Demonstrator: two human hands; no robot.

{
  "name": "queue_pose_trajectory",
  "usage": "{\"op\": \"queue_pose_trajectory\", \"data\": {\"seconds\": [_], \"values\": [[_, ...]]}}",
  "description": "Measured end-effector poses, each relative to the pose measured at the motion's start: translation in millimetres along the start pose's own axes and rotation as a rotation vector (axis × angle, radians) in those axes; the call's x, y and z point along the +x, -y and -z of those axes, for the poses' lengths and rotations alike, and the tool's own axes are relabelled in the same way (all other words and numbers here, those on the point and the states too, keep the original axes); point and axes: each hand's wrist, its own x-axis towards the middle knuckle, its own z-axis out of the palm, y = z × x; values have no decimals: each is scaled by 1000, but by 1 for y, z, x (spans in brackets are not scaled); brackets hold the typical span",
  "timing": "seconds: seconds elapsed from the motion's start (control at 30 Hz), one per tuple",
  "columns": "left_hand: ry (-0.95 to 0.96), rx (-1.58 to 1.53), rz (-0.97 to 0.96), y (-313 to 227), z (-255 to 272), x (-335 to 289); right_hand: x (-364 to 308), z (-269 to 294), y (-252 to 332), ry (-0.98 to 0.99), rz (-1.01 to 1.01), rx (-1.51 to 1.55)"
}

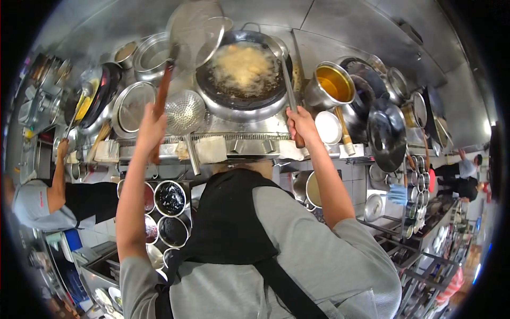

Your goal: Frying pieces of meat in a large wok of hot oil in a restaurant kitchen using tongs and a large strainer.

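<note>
My left hand (151, 130) is wrapped around the wooden handle of a mesh strainer (194, 24). Its blurred round head is raised above the far left side of a wok (217, 93). Pale golden food (241, 64) bubbles in dark oil inside that wok. In my right hand (302, 125) is a long-handled ladle (288, 82), metal with a wooden end. The ladle's bowl rests at or near the wok's far right rim; contact is hard to tell. A perforated metal skimmer (185, 110) lies left of the wok, its handle jutting over the counter's front edge.
Right of the wok stand a metal pot of yellow oil (333, 84), a white bowl (328, 127) and stacked dark woks (387, 133). Folded cloths (211, 150) line the front edge. Farther left, a co-worker (45, 199) holds a ladle at another wok. Sauce pots (170, 198) sit below.
</note>
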Motion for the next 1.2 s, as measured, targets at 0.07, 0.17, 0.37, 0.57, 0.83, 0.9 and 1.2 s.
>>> {"op": "queue_pose_trajectory", "data": {"seconds": [0.07, 0.17, 0.37, 0.57, 0.83, 0.9, 1.2], "values": [[-176, 392, -137, 7, -38, 34, 15, -11, -12, -14, -36, 54], [-191, 585, -128, 23, -78, 83, 42, -32, -29, -27, -69, 235], [96, 54, 148, -4, -122, 86, 74, -63, -22, 388, -323, 936], [296, -259, 265, -29, -141, 69, 75, -76, -8, 623, -488, 1195], [371, -517, 274, -7, -148, 62, 34, -63, 9, 298, -131, 74], [329, -544, 305, -11, -150, 56, 27, -49, 11, 304, -112, -30], [464, -681, 270, -4, -142, 56, 6, -18, 25, 407, -167, 223]]}}
